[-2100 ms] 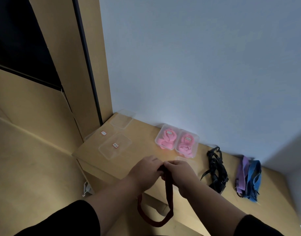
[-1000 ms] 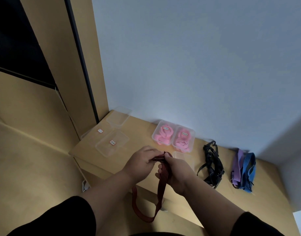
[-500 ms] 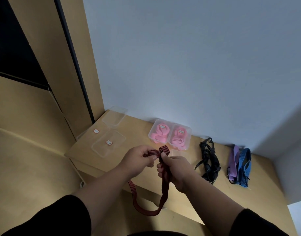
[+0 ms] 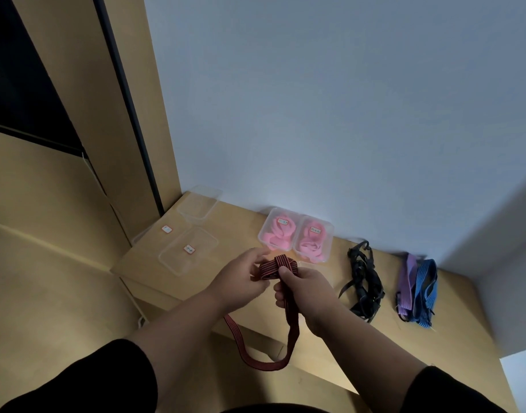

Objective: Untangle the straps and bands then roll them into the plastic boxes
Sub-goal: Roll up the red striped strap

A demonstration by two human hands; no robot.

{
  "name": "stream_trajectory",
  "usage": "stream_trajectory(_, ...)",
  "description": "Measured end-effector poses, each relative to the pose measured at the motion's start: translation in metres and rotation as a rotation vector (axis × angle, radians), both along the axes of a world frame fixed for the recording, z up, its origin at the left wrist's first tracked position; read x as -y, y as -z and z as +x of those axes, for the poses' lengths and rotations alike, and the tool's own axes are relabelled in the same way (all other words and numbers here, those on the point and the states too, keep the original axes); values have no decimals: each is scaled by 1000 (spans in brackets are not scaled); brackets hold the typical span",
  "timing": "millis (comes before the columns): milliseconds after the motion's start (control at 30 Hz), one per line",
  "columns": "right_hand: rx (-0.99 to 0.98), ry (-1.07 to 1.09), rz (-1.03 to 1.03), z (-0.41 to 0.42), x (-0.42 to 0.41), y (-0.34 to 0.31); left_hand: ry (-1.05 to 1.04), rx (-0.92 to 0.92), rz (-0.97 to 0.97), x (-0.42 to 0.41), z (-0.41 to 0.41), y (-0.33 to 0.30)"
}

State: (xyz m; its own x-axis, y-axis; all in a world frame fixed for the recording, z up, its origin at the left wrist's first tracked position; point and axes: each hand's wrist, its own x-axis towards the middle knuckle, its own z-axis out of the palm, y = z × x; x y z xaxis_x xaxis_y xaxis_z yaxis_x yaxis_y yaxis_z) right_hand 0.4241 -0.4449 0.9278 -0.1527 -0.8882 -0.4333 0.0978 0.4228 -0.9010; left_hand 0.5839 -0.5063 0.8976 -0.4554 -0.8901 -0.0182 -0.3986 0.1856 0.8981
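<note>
1. Head view: both hands meet above the front edge of the wooden counter (image 4: pixel 464 332), working a red band (image 4: pixel 291 326) with dark stripes.
2. The left hand (image 4: pixel 240 281) has its grip pinched on the folded top of the band, fingers curled around it.
3. The right hand (image 4: pixel 306 290) has its grip clenched around the band just below the fold, thumb on top.
4. From the hands the band hangs in a long loop that drops below the counter edge.
5. Two clear boxes (image 4: pixel 296 234) stand side by side against the wall (image 4: pixel 345 114), just beyond the hands, each holding rolled pink bands (image 4: pixel 281 231).
6. Three more clear boxes or lids (image 4: pixel 187 248) lie at the counter's left end, two with small labels; whether they are boxes or lids I cannot tell.
7. A tangled black strap (image 4: pixel 363 281) lies to the right of the hands.
8. Farther right, a purple band (image 4: pixel 406 284) and a blue band (image 4: pixel 424 290) lie touching each other.
</note>
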Motion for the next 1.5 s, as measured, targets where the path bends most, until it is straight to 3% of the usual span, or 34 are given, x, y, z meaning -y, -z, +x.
stream_trajectory(100, -113, -39, -27, -2, 1, 0, 45, -142, 181, -2, 2, -5)
stream_trajectory(233, -259, -75, -34, -2, 3, 5, -33, -186, 177, -2, 0, -9)
stream_trajectory(333, -265, -37, 21, -1, 3, 7, -118, -149, 59, -2, -5, -6)
stream_trajectory(433, -271, -56, 62, 3, 3, 7, -171, -33, -184, -1, -9, 0)
stream_trajectory(533, -200, -81, 21, 9, 0, 4, -127, 39, -428, 4, -9, 12)
stream_trajectory(733, -202, 13, 59, 12, 2, 1, -22, 33, -651, 0, -6, 24)
stream_trajectory(867, -247, 14, 1, 10, 4, 2, -7, -30, -440, -6, -1, 22)
stream_trajectory(1033, -279, 10, -60, 8, 6, 3, -105, -326, 359, -9, -3, 4)
stream_trajectory(1133, -352, -38, -69, 9, 5, 2, -103, -420, 527, -6, -3, -1)
stream_trajectory(1267, -409, -89, -21, 10, 6, 0, -137, -398, 398, -3, -1, 0)
stream_trajectory(1433, -421, -128, 12, 12, 7, 4, -143, 74, -148, 0, 3, 2)
stream_trajectory(1500, -370, -125, 3, 13, 7, 3, -86, 157, -336, 2, 6, 6)
